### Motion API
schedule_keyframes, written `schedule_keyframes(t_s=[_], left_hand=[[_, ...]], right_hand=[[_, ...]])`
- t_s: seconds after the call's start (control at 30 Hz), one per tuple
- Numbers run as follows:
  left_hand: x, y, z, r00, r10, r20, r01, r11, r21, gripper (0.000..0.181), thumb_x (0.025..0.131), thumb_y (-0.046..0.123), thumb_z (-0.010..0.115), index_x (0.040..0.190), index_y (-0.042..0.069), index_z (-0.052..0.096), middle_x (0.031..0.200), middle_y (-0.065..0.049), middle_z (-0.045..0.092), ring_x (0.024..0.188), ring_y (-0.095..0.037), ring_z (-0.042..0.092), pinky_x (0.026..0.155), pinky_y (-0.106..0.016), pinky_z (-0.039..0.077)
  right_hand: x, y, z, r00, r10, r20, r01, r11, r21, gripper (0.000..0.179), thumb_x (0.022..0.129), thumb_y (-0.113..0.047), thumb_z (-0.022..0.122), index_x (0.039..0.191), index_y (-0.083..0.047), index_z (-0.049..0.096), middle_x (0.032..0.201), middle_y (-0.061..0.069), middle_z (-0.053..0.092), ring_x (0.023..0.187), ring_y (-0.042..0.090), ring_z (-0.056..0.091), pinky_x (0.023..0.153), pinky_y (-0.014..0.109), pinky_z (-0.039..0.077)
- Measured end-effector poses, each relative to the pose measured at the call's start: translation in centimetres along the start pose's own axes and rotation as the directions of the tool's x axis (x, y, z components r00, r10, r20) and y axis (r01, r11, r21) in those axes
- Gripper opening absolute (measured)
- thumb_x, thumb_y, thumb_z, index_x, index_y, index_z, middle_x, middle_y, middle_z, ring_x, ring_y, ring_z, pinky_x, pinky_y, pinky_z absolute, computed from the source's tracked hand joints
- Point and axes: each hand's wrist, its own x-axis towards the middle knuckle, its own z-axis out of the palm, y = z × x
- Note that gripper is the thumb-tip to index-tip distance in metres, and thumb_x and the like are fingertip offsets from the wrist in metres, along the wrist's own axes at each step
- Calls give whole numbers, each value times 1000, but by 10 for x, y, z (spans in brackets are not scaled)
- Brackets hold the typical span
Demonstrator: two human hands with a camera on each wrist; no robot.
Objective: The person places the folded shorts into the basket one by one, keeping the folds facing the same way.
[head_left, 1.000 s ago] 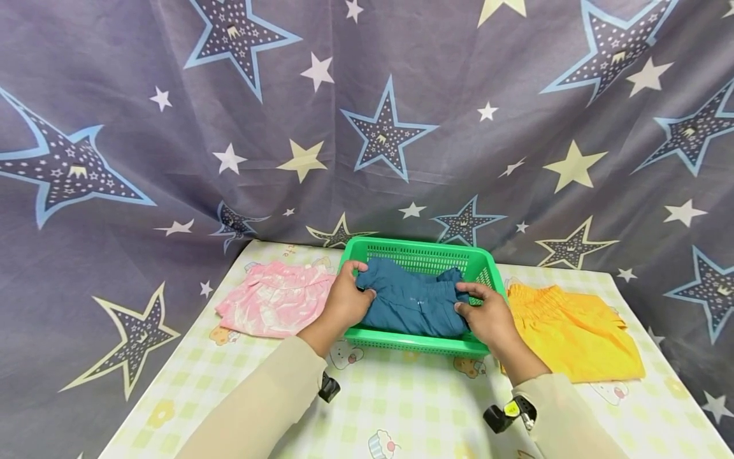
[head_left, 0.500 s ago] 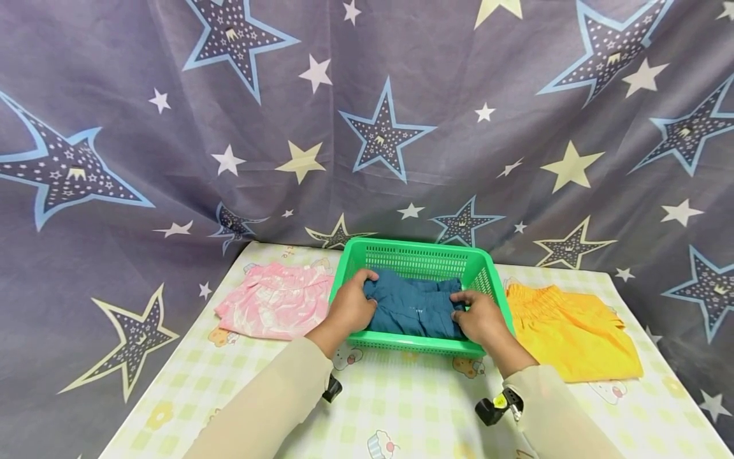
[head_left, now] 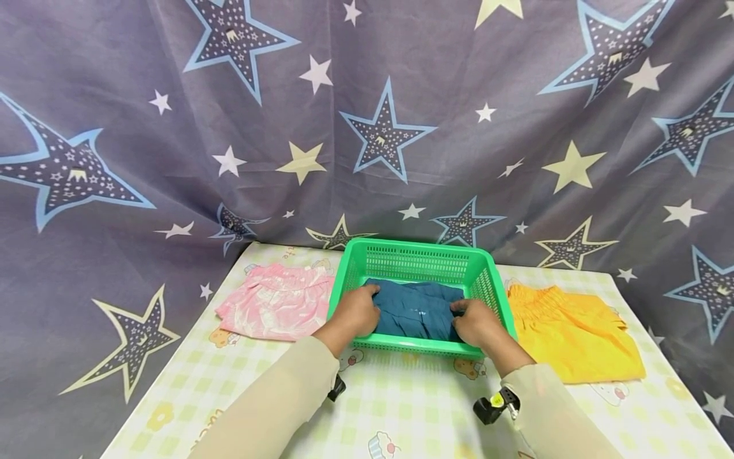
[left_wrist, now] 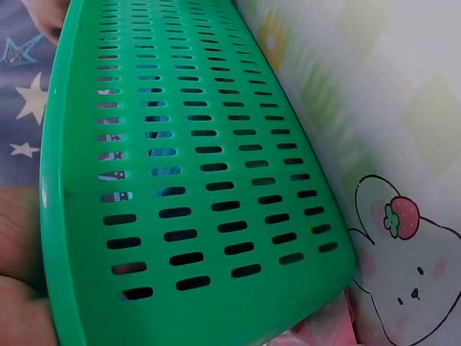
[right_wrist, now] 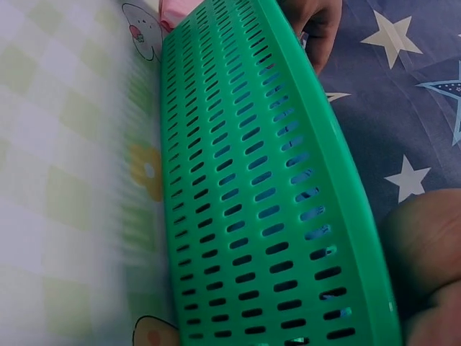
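A folded blue garment (head_left: 415, 310) with a small pale print lies low inside the green plastic basket (head_left: 421, 345). My left hand (head_left: 357, 311) grips its left end, while my right hand (head_left: 477, 323) holds the right end between thumb and fingers. Both hands reach in over the front rim, and their lower fingers are hidden by cloth and basket. The left wrist view is mostly the slotted basket wall (left_wrist: 216, 169), with part of the left hand (left_wrist: 21, 270) at the edge. In the right wrist view, the right hand (right_wrist: 432, 256) shows beyond the rim.
Left of the basket lies a pink patterned garment (head_left: 281, 303) with a gathered waist. Yellow clothing (head_left: 573, 335), also gathered at the waist, lies to the right. A checked cloth (head_left: 413, 401) covers the table, and a star-patterned curtain (head_left: 367, 210) hangs behind.
Both hands have lowered the blue garment deeper into the basket; it now lies flatter, and more of the basket's back wall shows. The pink and yellow clothes have stayed put.
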Motion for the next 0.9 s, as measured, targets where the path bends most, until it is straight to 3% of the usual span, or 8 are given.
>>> schedule_keyframes(t_s=[0.2, 0.3, 0.4, 0.47, 0.53, 0.67, 0.8, 0.9], left_hand=[[-4, 1, 0, 1000, -18, -13, 18, 1000, 1, 49, 102, 13, 59, 151, 12, 51, 156, -23, 41, 145, -40, 35, 113, -50, 37], [-7, 0, 1, 995, 23, -99, -26, 999, -26, 45, 100, 13, 60, 145, 10, 57, 158, -28, 32, 147, -44, 30, 114, -53, 34], [-12, -2, 3, 968, 94, -232, -107, 993, -42, 36, 98, 11, 62, 133, 7, 66, 156, -28, 35, 145, -45, 33, 113, -53, 34], [-15, -4, 4, 938, 137, -318, -156, 987, -38, 30, 97, 9, 61, 126, 8, 69, 154, -24, 40, 143, -43, 36, 111, -52, 37], [-19, -6, 2, 902, 179, -394, -207, 978, -32, 25, 96, 9, 62, 120, 8, 70, 149, -21, 46, 139, -41, 41, 109, -51, 40], [-24, -17, -9, 810, 236, -536, -293, 956, -22, 22, 94, 7, 62, 114, 8, 70, 139, -17, 54, 129, -38, 49, 104, -51, 43], [-24, -42, -26, 700, 200, -686, -332, 941, -65, 18, 90, 5, 63, 106, 7, 70, 130, -16, 58, 121, -39, 52, 100, -51, 42], [-22, -68, -41, 644, 116, -756, -300, 948, -110, 17, 89, 4, 61, 104, 4, 69, 125, -18, 58, 119, -40, 51, 100, -51, 39]], right_hand=[[0, -2, 1, 1000, 7, 0, -7, 1000, 9, 37, 102, -6, 50, 138, 3, 60, 143, 30, 52, 129, 44, 51, 87, 48, 48], [-1, -3, 1, 999, 21, -40, -20, 1000, 22, 37, 103, -9, 50, 137, 2, 60, 141, 30, 54, 117, 40, 56, 80, 45, 48], [-4, -3, 1, 992, 16, -121, -11, 999, 45, 37, 102, -13, 52, 134, 1, 62, 118, 26, 65, 88, 32, 59, 67, 39, 46], [-7, -1, 1, 981, 1, -192, 13, 997, 73, 36, 100, -14, 54, 131, 0, 64, 100, 22, 66, 72, 28, 55, 60, 37, 42], [-10, 0, 1, 963, -20, -269, 49, 994, 101, 35, 99, -14, 55, 129, -1, 66, 100, 20, 65, 70, 28, 53, 60, 38, 42], [-17, 3, 4, 906, -57, -419, 142, 975, 173, 30, 98, -12, 55, 122, -2, 69, 127, 21, 61, 98, 35, 58, 77, 47, 46], [-27, 6, 8, 814, -74, -576, 258, 935, 244, 21, 96, -5, 55, 111, -2, 70, 126, 17, 62, 109, 34, 55, 89, 47, 43], [-38, 6, 13, 742, -83, -665, 342, 901, 269, 15, 95, -1, 57, 103, -2, 69, 113, 12, 65, 101, 26, 57, 88, 38, 43]])
